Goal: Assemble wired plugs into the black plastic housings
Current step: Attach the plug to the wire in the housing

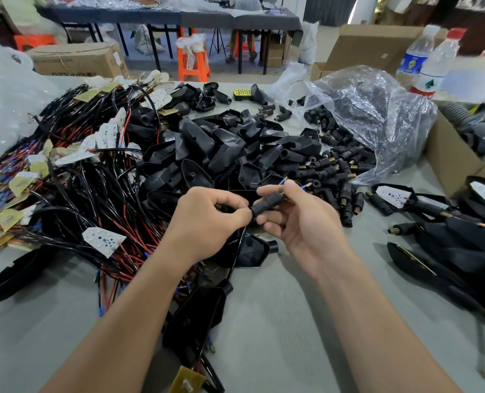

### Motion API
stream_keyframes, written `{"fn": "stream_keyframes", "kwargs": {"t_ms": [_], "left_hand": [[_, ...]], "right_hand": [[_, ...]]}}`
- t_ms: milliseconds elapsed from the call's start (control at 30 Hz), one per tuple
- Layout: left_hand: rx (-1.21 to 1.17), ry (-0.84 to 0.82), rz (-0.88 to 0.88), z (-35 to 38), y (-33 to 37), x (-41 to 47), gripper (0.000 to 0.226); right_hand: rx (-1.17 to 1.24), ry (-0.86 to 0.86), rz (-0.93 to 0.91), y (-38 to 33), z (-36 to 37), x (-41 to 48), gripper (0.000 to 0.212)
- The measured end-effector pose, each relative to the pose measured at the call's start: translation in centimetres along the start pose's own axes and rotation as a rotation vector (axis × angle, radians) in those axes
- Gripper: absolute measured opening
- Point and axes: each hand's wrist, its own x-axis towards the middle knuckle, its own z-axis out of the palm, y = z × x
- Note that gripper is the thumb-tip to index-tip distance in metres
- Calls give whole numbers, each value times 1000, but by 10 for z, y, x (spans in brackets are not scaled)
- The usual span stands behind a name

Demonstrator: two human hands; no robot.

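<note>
- Right now I'm holding a black plug [267,204] mid-frame: my left hand [207,219] is pinching its lower-left end and my right hand [295,219] is gripping the upper-right end.
- Its long axis is running lower left to upper right, and its wire [237,251] is trailing down past an open housing [252,252] lying on the desk [278,307] just below both hands.
- Bottle [434,66] labels at upper right and the print on the cardboard box [77,59] at upper left are reading too blurred to make out.

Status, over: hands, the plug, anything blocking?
Right hand grips black plug; left hand pinches its wire end. Plug not seated; a housing lies under the hands. Nothing blocking.
</note>
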Motion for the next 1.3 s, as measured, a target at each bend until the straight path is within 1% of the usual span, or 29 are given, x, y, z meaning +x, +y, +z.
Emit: {"fn": "stream_keyframes", "kwargs": {"t_ms": [33,133,233,267,300,367,433,533,633,733,800,867,933,1000,1033,1100,1167,1233,1300], "left_hand": [[-33,-7,-14,-1,2,-1,7],[-341,-53,-99,-6,11,-1,17],[-469,-236,-72,-5,18,-5,26],[-503,-276,-72,-3,19,-6,28],[-519,-271,-87,-1,20,-7,28],[-513,-171,-140,-1,19,-5,20],[-528,-44,-200,-4,17,-1,20],[-622,100,-215,-14,14,3,24],[-622,100,-177,-18,14,2,26],[-687,71,-173,-11,17,0,34],[-759,118,-206,-8,19,0,31],[-798,170,-244,-8,20,1,22],[-772,153,-244,-7,20,1,21],[-668,120,-196,-5,19,0,24],[-581,115,-170,-3,19,-1,23],[-302,165,-135,-2,16,-3,19],[-47,200,-139,-2,15,-6,20],[51,175,-142,-1,15,-8,24],[154,164,-104,-1,17,-9,27]], "right_hand": [[5,1,-9,0,0,-1,42],[-8,-54,-34,-1,0,-4,42],[-51,-159,-39,0,5,-6,48],[-57,-170,-39,1,7,-7,50],[-64,-166,-48,2,7,-6,50],[-120,-139,-82,3,7,-5,45],[-173,-88,-123,5,6,-4,38],[-143,73,-156,6,5,-2,36],[-70,185,-140,7,1,1,37],[-59,199,-118,11,2,1,37],[-51,194,-116,13,4,1,37],[-31,199,-118,13,4,2,38],[-14,208,-117,13,4,2,37],[-7,210,-114,14,5,1,37],[-5,209,-113,14,6,1,37],[0,206,-113,14,7,1,37],[7,204,-116,15,7,2,37],[16,208,-119,16,7,2,37],[30,213,-125,17,8,3,37]]}}
